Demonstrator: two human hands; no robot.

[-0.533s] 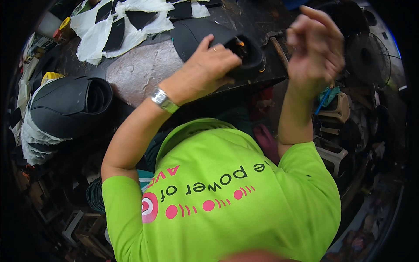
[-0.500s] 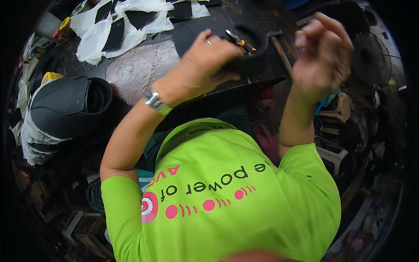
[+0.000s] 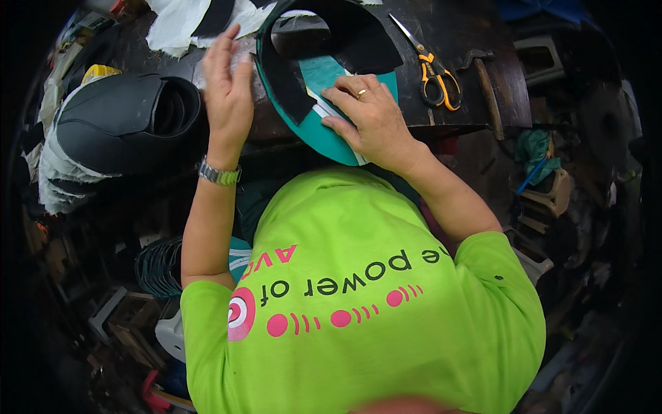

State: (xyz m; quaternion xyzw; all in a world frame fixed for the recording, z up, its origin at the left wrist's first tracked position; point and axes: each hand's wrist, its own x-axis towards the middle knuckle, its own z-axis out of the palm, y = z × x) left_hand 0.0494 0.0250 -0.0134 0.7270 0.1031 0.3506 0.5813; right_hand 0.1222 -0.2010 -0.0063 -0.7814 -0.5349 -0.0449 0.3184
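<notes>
Table (image 3: 458, 27) is spread with work, and on its near edge a curved piece (image 3: 321, 72) is laid with the green face up. To the left of the curved piece, a bundle (image 3: 110, 127) of rolled black parts is wrapped in pale cloth; beyond it, to the left, white cloth (image 3: 165, 24) is strewn. Black panels (image 3: 286, 90) are already set along both sides of the green face, whose middle is bare, so the work is judged partway; whether anything is glued cannot be told. The left hand (image 3: 227, 90) is raised just beside the curved piece's left rim, thumb and fingers apart. By the right hand (image 3: 372, 114), fingers curled, white strips (image 3: 323, 109) are touched on the green face; whether they are pinched cannot be told. To its right lie a hammer (image 3: 491, 100) and, closer, scissors (image 3: 425, 61), seemingly not in the way.
</notes>
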